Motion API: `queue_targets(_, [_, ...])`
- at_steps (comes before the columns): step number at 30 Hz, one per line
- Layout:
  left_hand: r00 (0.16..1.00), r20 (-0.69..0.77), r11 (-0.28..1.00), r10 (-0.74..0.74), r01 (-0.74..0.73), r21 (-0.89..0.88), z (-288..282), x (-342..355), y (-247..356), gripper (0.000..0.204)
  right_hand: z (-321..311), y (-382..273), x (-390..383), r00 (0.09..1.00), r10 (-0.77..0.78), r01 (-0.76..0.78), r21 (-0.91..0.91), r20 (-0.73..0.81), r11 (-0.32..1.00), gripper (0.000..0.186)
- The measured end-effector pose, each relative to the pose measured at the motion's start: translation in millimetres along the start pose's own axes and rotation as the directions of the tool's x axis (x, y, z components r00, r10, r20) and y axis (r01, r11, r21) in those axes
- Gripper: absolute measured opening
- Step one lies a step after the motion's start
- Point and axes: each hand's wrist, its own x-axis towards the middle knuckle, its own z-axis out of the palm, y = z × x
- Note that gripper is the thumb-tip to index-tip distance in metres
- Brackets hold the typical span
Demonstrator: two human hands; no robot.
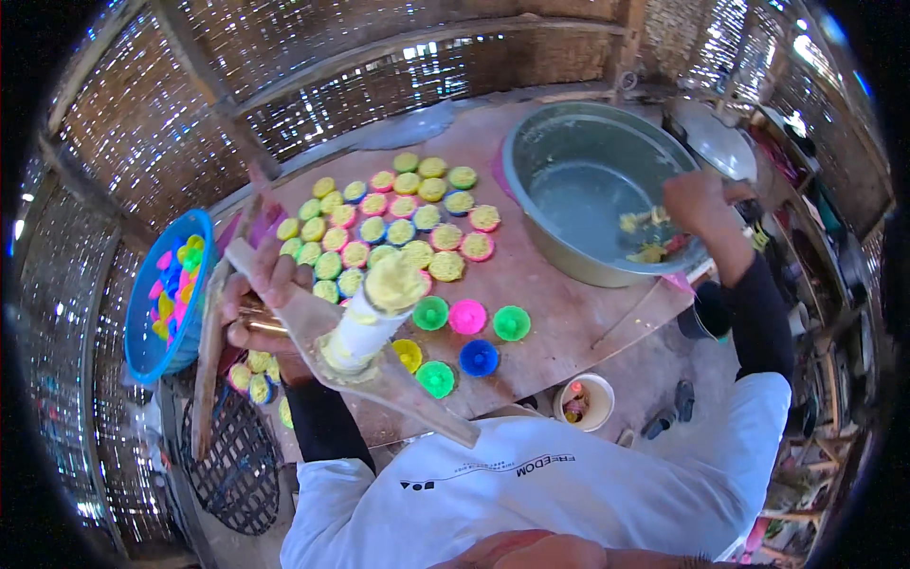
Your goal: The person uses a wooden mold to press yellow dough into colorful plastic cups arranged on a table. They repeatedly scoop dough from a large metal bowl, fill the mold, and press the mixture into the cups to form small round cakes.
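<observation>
My left hand is closed round a wooden press. This press is made of long wooden bars, with a white tube standing in one of them. Yellow dough is heaped at the tube's mouth. Over the right rim of a large grey-green basin, my right hand is closed. What it grips is hard to make out; lumps of yellow dough lie below it in the basin. Several unfilled coloured moulds stand beside the press, and many filled moulds spread behind it.
A blue basket of colourful moulds stands at the left, above a dark woven lattice. A white bucket sits below the table's near edge. Cluttered shelves line the right side; woven walls enclose the room.
</observation>
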Motion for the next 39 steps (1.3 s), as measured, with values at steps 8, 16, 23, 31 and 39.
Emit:
queue_targets(8, [0.999,0.034,1.000,-0.029,0.029,-0.006,-4.2,13.1,-10.2,0.023,96.6,-36.4,24.7,0.986,-0.026,0.023,0.022,0.164,1.000,0.018])
queue_targets(16, [0.928,0.370,0.979,0.033,0.045,-0.200,-9.6,30.6,-34.1,0.025,-39.7,-206.2,-35.3,0.525,-0.447,0.318,0.654,-0.724,-0.687,0.047])
queue_targets(23, [0.986,-0.107,0.937,-0.125,0.153,0.315,-23.6,-3.8,-2.5,0.037,-50.8,-272.8,-82.1,0.326,-0.481,-0.880,-0.076,-0.814,-0.468,0.080])
queue_targets(31, [0.975,-0.206,-0.429,-0.083,0.152,0.891,7.6,-89.5,46.0,0.043,-44.8,-211.5,-72.3,0.880,-0.187,0.129,0.598,-0.437,-0.791,0.061])
queue_targets(39, [0.940,-0.244,-0.702,-0.237,0.008,0.712,69.7,-70.6,41.6,0.042,-87.0,-216.5,-79.0,0.562,-0.001,0.801,0.544,-0.827,-0.250,0.086])
